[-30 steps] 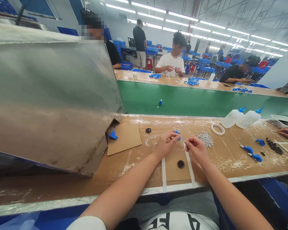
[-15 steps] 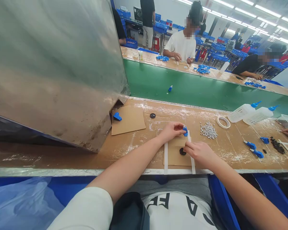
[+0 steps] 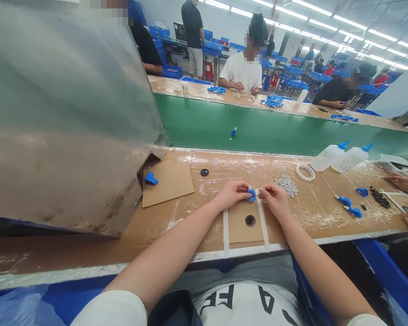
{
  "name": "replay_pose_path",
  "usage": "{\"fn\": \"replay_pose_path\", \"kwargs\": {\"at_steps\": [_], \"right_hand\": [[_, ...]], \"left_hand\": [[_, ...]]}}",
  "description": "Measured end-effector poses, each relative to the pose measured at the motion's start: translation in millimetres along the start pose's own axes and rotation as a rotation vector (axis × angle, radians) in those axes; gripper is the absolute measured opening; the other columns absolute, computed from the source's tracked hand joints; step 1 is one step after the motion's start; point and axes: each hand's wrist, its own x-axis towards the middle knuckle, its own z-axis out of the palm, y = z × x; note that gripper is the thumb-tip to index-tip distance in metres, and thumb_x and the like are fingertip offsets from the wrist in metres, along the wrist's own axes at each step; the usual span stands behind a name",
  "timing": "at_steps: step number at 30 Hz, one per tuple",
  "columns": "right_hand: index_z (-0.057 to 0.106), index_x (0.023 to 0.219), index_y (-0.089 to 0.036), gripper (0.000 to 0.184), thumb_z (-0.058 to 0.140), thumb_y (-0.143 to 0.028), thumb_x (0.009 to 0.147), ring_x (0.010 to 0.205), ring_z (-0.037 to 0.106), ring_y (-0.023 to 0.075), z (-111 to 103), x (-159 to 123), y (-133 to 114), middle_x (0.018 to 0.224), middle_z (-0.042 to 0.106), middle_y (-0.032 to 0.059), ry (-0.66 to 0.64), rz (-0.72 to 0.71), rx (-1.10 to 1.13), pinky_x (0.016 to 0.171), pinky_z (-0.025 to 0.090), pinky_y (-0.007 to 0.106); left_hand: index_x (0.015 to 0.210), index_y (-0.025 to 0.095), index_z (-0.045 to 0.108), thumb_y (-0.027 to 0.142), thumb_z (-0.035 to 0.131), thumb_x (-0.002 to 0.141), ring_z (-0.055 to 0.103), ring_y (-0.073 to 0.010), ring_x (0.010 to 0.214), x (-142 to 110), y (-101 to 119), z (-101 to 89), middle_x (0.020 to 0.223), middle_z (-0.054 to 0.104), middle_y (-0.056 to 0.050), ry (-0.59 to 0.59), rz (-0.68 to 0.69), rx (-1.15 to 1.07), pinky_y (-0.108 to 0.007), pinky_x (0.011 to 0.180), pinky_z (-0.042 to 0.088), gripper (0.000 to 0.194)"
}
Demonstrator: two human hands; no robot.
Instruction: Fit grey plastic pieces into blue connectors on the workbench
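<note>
**Two Small Pieces Pinched Over a Brown Table** (image 3: 177, 226)

In a bright workroom, the table flanked a green belt (image 3: 204, 122). Left fingers (image 3: 242, 185) gripped one blue part (image 3: 251, 195); right fingers (image 3: 266, 193) pinched one white piece (image 3: 257, 192) just beside it. The table carried two black discs (image 3: 250, 220), two bottles (image 3: 328, 157) and one tape roll (image 3: 305, 178).
</note>
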Motion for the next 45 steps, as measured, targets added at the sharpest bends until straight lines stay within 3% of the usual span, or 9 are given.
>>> {"fn": "replay_pose_path", "kwargs": {"at_steps": [18, 25, 29, 33, 40, 45], "right_hand": [[0.071, 0.082, -0.020, 0.030, 0.067, -0.046, 0.096, 0.076, 0.065, 0.0193, 4.7, 1.2, 8.0, 0.082, 0.066, 0.0044, -0.050, -0.090, -0.168, 0.065, 0.054, 0.029], [0.070, 0.090, -0.021, 0.023, 0.060, -0.036, 0.103, 0.079, 0.065, 0.0192, 6.6, -3.5, 3.7, 0.087, 0.065, 0.0048, -0.022, -0.277, -0.352, 0.069, 0.055, 0.030], [0.073, 0.107, -0.022, 0.021, 0.052, -0.028, 0.107, 0.087, 0.067, 0.0207, 11.8, -11.9, 0.4, 0.096, 0.067, 0.0068, 0.004, -0.352, -0.471, 0.078, 0.053, 0.033], [0.070, 0.124, -0.023, 0.026, 0.051, -0.023, 0.106, 0.087, 0.065, 0.0206, 15.3, -17.3, 0.3, 0.099, 0.065, 0.0072, -0.032, -0.347, -0.419, 0.076, 0.053, 0.034], [0.069, 0.129, -0.025, 0.033, 0.051, -0.019, 0.102, 0.087, 0.064, 0.0207, 18.6, -14.2, 2.2, 0.098, 0.062, 0.0066, -0.073, -0.360, -0.342, 0.076, 0.055, 0.035], [0.060, 0.142, -0.028, 0.043, 0.061, -0.029, 0.099, 0.097, 0.064, 0.0211, 22.1, -10.6, 8.6, 0.116, 0.058, 0.0090, -0.114, -0.227, -0.227, 0.072, 0.060, 0.031]], "left_hand": [[0.093, 0.014, 0.072, 0.032, 0.091, 0.068, 0.076, -0.0237, 0.095, -0.2, -0.1, 3.1, 0.097, 0.080, -0.010, 0.036, -0.025, 0.030, -0.040, 0.095, 0.059, 0.036], [0.090, 0.014, 0.073, 0.032, 0.089, 0.071, 0.076, -0.0227, 0.092, -1.3, -1.4, 4.3, 0.095, 0.080, -0.009, 0.052, -0.014, 0.049, -0.039, 0.093, 0.060, 0.031], [0.091, 0.014, 0.075, 0.032, 0.088, 0.072, 0.076, -0.0232, 0.092, -2.8, 0.9, 5.1, 0.095, 0.080, -0.010, 0.092, -0.012, 0.051, -0.037, 0.089, 0.061, 0.029], [0.093, 0.014, 0.076, 0.033, 0.086, 0.073, 0.076, -0.0238, 0.093, -4.7, 3.8, 4.8, 0.096, 0.080, -0.009, 0.121, -0.013, 0.067, -0.038, 0.091, 0.061, 0.029], [0.092, 0.014, 0.077, 0.036, 0.089, 0.069, 0.077, -0.0259, 0.093, -2.9, 2.3, 3.3, 0.096, 0.080, -0.010, 0.148, -0.009, 0.016, -0.039, 0.090, 0.063, 0.034], [0.096, 0.014, 0.074, 0.042, 0.089, 0.068, 0.076, -0.0274, 0.097, -0.9, 5.2, 0.0, 0.100, 0.080, -0.012, 0.181, 0.024, -0.022, -0.040, 0.091, 0.062, 0.042]]}}
